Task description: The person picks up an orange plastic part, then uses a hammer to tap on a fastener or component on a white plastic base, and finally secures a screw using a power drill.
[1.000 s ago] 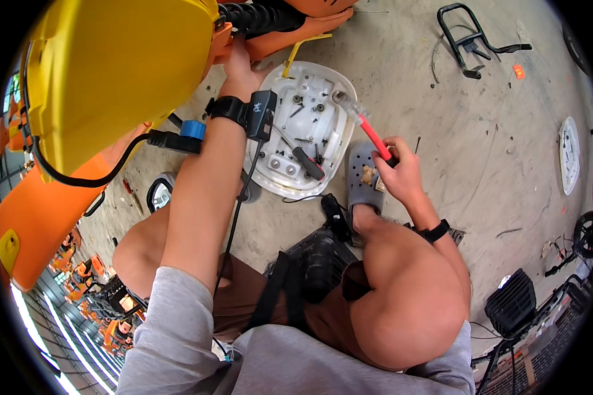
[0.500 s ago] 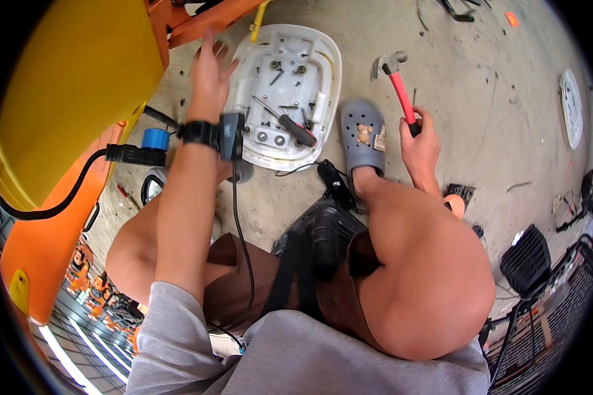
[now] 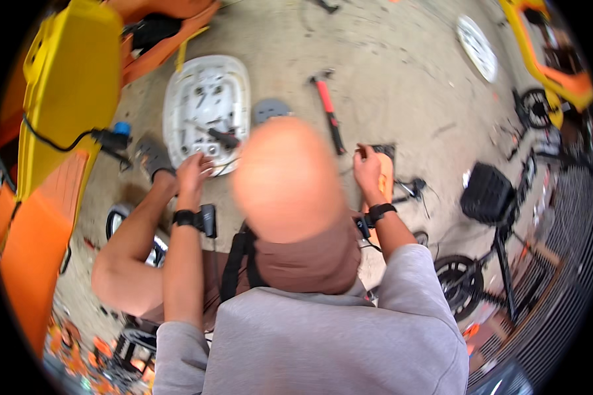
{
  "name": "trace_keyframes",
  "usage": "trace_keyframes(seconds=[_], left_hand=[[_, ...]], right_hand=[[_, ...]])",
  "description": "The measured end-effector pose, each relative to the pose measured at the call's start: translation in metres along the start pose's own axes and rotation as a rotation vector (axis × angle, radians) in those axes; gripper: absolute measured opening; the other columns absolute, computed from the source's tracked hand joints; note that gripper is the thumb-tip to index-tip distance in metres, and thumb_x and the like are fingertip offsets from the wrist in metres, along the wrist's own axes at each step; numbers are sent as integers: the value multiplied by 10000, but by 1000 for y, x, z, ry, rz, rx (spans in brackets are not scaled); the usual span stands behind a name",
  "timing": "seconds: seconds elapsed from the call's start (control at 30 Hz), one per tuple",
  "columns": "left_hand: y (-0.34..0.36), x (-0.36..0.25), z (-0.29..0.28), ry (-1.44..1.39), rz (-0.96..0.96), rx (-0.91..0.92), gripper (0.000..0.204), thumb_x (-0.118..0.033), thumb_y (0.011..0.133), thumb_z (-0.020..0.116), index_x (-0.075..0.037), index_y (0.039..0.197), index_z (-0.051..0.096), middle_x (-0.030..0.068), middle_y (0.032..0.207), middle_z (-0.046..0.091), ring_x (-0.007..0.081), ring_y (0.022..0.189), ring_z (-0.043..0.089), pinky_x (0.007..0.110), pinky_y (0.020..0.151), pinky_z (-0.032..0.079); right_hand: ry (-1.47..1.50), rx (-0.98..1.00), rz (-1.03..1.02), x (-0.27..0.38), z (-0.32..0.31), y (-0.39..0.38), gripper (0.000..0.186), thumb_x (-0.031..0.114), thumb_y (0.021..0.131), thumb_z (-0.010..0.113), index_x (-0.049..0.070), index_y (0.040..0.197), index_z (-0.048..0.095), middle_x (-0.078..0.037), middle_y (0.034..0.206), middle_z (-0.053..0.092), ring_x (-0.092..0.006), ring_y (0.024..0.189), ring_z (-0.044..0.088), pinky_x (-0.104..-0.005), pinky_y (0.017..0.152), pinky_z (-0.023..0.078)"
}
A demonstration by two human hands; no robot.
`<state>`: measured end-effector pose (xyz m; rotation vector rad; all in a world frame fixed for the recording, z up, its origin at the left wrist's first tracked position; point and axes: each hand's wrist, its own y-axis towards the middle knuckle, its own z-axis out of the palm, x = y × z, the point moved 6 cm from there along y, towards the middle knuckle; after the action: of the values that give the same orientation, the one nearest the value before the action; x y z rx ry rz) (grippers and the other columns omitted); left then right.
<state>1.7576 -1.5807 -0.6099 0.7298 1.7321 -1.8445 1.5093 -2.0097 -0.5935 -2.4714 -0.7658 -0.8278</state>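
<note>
1. Where the left side starts, a big yellow part (image 3: 72, 99) is up over a long orange part (image 3: 43, 243)
2. Next is a blue cap (image 3: 122, 128) on a black cable end
3. A grey shoe (image 3: 153, 158) is flat on the floor (image 3: 408, 85)
4. The left hand (image 3: 196, 172) is just by the near edge of the white tray (image 3: 171, 122); its fingers are loosely bent, part way spread, with nothing seen in them
5. That tray lies on the floor, with small dark bits and a dark-handled screwdriver (image 3: 224, 137) in it
6. A blurry bare knee (image 3: 286, 178) fills the middle
7. A red and black hammer (image 3: 326, 108) lies on the floor, head pointing away
8. The right hand (image 3: 367, 168) is just beside the hammer's handle end, fingers bent; it is too blurry, so I cannot tell how wide its grip is or if it holds something
9. Right by it is a flat orange piece (image 3: 386, 176)
10. Far right are a white oval panel (image 3: 478, 49) and a black basket (image 3: 487, 194)
</note>
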Motion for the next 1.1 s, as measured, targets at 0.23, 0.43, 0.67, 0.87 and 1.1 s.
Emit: trace_keyframes(seconds=[0.23, 0.43, 0.67, 0.87, 1.1], left_hand=[[-60, -40, -8, 10, -72, 118, 297, -218, 953, 539, 1, 1151, 567, 133, 1041, 647, 235, 930, 640, 354, 784, 537], [-87, -59, 10, 28, -42, 120, 320, -224, 956, 536, 3, 1181, 552, 136, 1084, 636, 239, 970, 629, 359, 815, 528], [-125, -75, 32, 7, -28, 87, 349, -231, 960, 533, 5, 1217, 534, 140, 1133, 623, 243, 1016, 616, 364, 852, 519], [-162, -114, 40, -27, 24, 56, 374, -236, 963, 530, 7, 1247, 519, 144, 1175, 612, 247, 1056, 605, 369, 884, 510], [-145, -110, 21, -13, 74, 99, 428, -227, 982, 503, 28, 1321, 448, 125, 1289, 554, 242, 1155, 557, 365, 964, 464]], right_hand=[[-116, -89, 407, -85, -42, -126, 214, 183, 820, 591, 40, 962, 664, -163, 827, 667, -330, 812, 650, -416, 743, 500], [-203, 223, 517, -129, -38, -245, 242, 187, 809, 592, 25, 986, 628, -175, 921, 654, -347, 885, 639, -454, 771, 490], [-655, 283, -74, -125, -28, -281, 642, 118, 782, 640, 100, 1372, 390, -121, 1366, 417, -296, 928, 600, -441, 771, 495], [-705, 401, -117, -139, -19, -266, 660, 246, 817, 649, 132, 1404, 370, -83, 1338, 437, -239, 893, 601, -373, 749, 514], [-851, 373, -356, -150, -12, -253, 434, 227, 923, 514, 138, 1343, 446, -48, 1335, 451, -247, 859, 628, -394, 726, 518]])
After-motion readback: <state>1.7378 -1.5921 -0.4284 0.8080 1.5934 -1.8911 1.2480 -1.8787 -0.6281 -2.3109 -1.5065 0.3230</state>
